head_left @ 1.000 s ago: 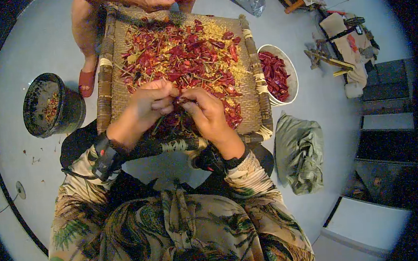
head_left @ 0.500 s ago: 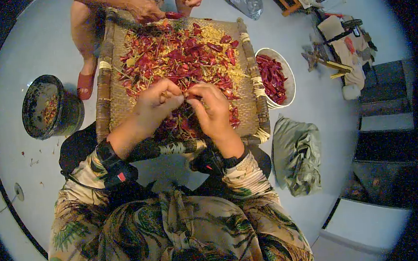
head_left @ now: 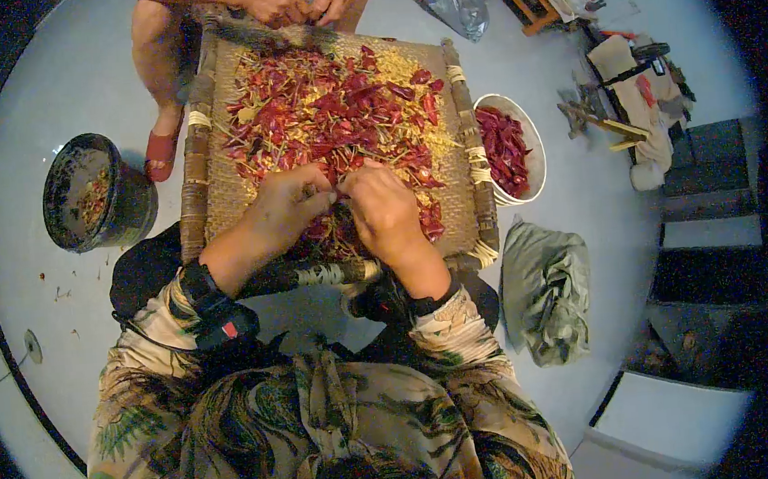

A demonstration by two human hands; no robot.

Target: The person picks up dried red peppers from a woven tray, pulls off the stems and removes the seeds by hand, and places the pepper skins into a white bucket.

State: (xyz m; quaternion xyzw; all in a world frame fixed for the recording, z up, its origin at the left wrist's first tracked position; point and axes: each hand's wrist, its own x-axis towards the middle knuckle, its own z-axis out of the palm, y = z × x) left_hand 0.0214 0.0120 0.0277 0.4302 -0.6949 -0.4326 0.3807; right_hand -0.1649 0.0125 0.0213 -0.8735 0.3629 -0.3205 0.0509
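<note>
My left hand (head_left: 286, 209) and my right hand (head_left: 384, 207) meet over the near half of a woven tray (head_left: 191, 186) with a thick wooden rim. Their fingers are closed in a pinch around a small dark red chili pepper (head_left: 340, 194), mostly covered by the fingertips. Beneath and beyond the hands spreads a heap of dried red chili peppers (head_left: 348, 108), mixed with stems and loose yellow seeds. Both wrists wear dark bands.
Across the tray sits another person, whose hands (head_left: 300, 0) are close together at the far rim. A black bucket (head_left: 137, 208) with scraps stands left. At right are a white bucket (head_left: 534, 153) of red chilies and a grey-green bag (head_left: 548, 290). A plastic bag (head_left: 452, 3) lies farther back.
My right hand has turned so its back faces up more, fingers still at the pepper. The other person's hands have drawn together, and the red pepper there is no longer visible.
</note>
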